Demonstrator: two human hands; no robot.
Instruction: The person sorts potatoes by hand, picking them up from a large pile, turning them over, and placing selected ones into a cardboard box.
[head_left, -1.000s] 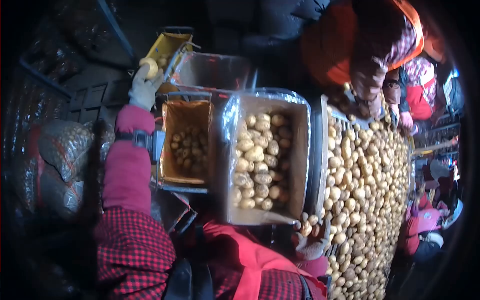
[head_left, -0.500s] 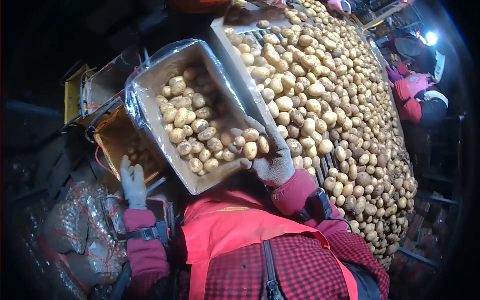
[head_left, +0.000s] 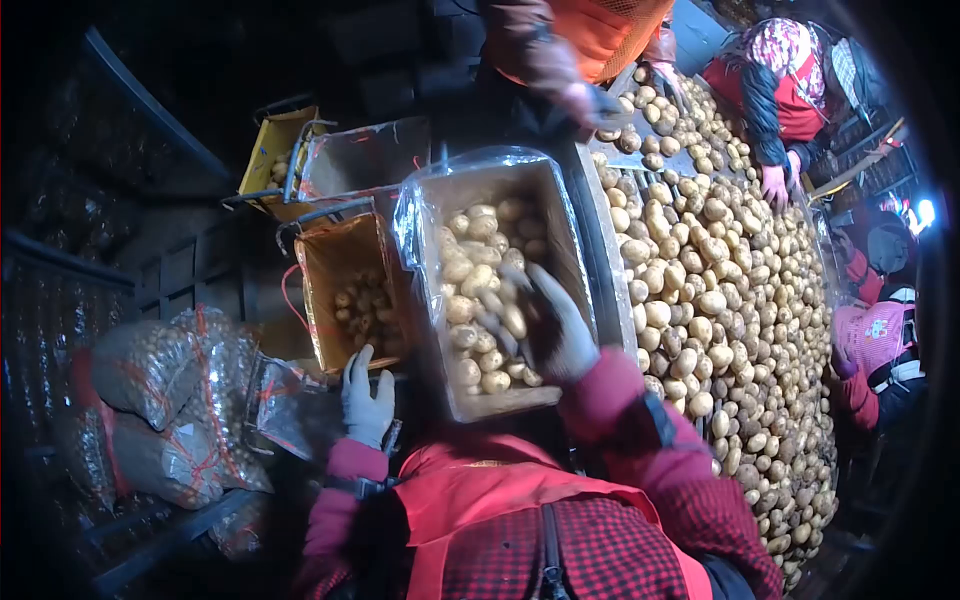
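Note:
My right hand (head_left: 568, 335), in a grey work glove, is inside a plastic-lined box (head_left: 500, 403) that holds potatoes (head_left: 482, 258). Its fingers are apart and point down the box, and a few blurred potatoes (head_left: 510, 318) are dropping beside them. My left hand (head_left: 367, 402), gloved in light grey, is open with nothing in it. It is at the near edge of an orange-brown bin (head_left: 318, 335) that has small potatoes at its bottom.
A large heap of potatoes (head_left: 745, 340) covers the sorting table on the right. Co-workers reach over it from the far end (head_left: 775, 185) and right side (head_left: 875, 340). Filled net bags (head_left: 165, 400) lie at the left, and a yellow bin (head_left: 262, 160) stands behind.
The view has swung, so the box sits further right in it. My right hand has tipped over in the box and let go of the potatoes it held. Co-workers at the far end show more.

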